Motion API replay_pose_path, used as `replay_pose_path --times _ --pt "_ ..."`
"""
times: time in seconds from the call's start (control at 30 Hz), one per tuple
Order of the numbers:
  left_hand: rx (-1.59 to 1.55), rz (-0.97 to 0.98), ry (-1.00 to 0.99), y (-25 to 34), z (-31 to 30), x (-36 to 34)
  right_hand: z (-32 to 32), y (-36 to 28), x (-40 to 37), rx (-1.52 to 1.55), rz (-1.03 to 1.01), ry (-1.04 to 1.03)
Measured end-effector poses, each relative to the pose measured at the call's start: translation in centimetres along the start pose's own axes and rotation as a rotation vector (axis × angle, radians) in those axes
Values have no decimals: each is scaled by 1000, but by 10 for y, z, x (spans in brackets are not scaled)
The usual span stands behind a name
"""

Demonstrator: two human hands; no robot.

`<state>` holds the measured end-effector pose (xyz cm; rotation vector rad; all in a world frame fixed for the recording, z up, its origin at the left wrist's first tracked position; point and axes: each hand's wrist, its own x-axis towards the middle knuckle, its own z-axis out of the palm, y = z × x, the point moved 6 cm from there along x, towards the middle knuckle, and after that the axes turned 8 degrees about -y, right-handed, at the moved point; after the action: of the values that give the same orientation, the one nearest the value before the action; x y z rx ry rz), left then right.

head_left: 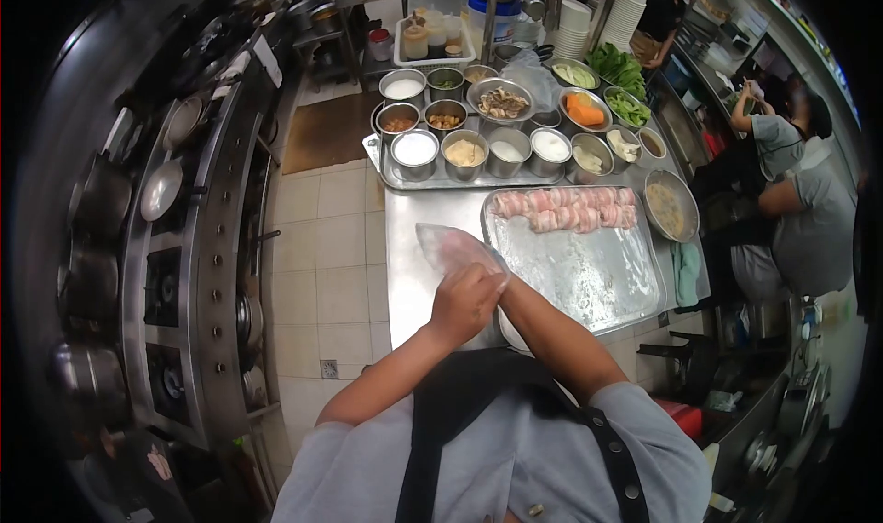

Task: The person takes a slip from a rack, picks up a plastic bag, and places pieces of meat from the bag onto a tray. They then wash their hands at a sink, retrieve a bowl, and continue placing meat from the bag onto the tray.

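Note:
A clear plastic glove (430,238) covers my right hand (457,250), which points up and to the left over the steel table (418,316). Through the film its fingers look stretched out, though their outline is hazy. My left hand (464,304) is closed on the glove's cuff at my right wrist. Just right of both hands lies a metal tray (589,279) lined with clear film. Along its far end sit rows of bacon-wrapped rolls (566,208), touched by neither hand.
Behind the tray stand several steel containers (415,152) of ingredients, a bowl of mushrooms (502,102) and orange vegetable pieces (585,110). A bowl of liquid (671,206) and a green cloth (686,273) flank the tray. Stoves (198,339) line the left; co-workers (809,219) are at the right.

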<state>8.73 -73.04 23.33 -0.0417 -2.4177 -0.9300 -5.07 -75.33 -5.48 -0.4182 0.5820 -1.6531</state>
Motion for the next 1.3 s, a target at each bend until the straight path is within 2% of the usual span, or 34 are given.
replay_pose_path --times 0.07,0.13,0.17,0.2,0.23,0.27,0.3,0.33,0.37,0.4,0.47,0.5,0.53,0.6,0.63,0.7,0.73,0.8,0.87,0.9,0.93,0.97,1.0,1.07,1.13,1.23,1.3 --pt "-39 11 -7 4 3 -5 144 -67 -20 -484 -21 7" --pt "-116 -80 -135 -1 16 -12 174 -79 -23 -272 -11 -61" --pt "-119 -82 -134 -3 16 -14 158 -73 -22 -272 -7 -59" --pt "-127 -77 9 -6 3 -14 148 -73 -21 -737 -187 -236" --pt "-133 -72 153 -10 -11 -15 154 -73 -25 -977 -261 -335" --pt "-154 -154 342 -32 -23 -26 161 -73 -29 -1202 -365 -420" --pt "-142 -335 513 -59 -35 -38 172 -75 -30 -537 -94 -293" --pt "-310 -529 490 -90 -41 -44 190 -66 -36 131 166 -147" --pt "-380 -576 494 -110 -41 -49 207 -68 -40 209 109 -36" --pt "-380 -583 496 -122 -42 -53 208 -64 -43 212 115 -33" --pt "-816 -642 116 -140 -15 -49 212 -61 -46 -335 147 -116" --pt "-614 -746 47 -142 -15 -49 204 -54 -46 -329 155 -110" --pt "-620 -756 46 -146 -12 -49 201 -47 -44 -336 171 -172" --pt "-316 -525 64 -148 -14 -44 195 -40 -44 -339 194 -231" --pt "-322 -531 66 -152 -11 -44 204 -46 -45 -259 245 -168" --pt "-627 -885 -25 -173 10 -59 202 -45 -46 -179 299 -103" --pt "-630 -886 -23 -174 20 -64 193 -41 -45 -131 300 -70" --pt "-300 -915 535 -172 11 -91 188 -39 -45 -88 302 -39" --pt "-428 -1009 435 -149 22 -107 195 -41 -45 -20 320 12" --pt "-468 -1018 364 -132 28 -113 186 -40 -46 -20 320 13" --pt "-371 -935 306 -108 24 -111 182 -52 -43 -712 109 -210" --pt "-189 -704 212 -73 8 -98 183 -52 -42 -1057 18 -334" --pt "-194 -709 206 -55 -7 -88 183 -52 -43 -1391 -123 -423" --pt "-212 -439 -53 -19 -18 -60 155 -29 -34 -315 456 -132" --pt "-232 -445 -23 -28 -11 -60 160 -29 -31 -431 574 -168" --pt "-248 -417 39 -43 -4 -61 160 -25 -21 -345 484 -100" --pt "-244 -398 75 -43 -4 -64 177 -44 -10 -1269 132 -213"
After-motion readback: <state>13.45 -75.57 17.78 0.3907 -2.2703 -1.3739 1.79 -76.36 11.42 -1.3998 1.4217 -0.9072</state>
